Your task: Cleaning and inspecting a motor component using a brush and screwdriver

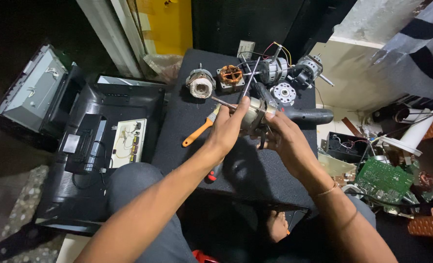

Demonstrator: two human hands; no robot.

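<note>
Fingers of the left hand (226, 130) and right hand (285, 137) clasp a small silver motor (253, 113) between them, raised above the dark worktop (255, 170); an orange-handled brush (200, 131) lies just left.

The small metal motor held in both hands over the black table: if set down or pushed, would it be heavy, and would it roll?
The motor looks like solid metal, so probably heavy for its size. Its round body with a protruding shaft would likely roll if laid on its side. Both the left hand and right hand grip it, suggesting weight or smoothness.
</note>
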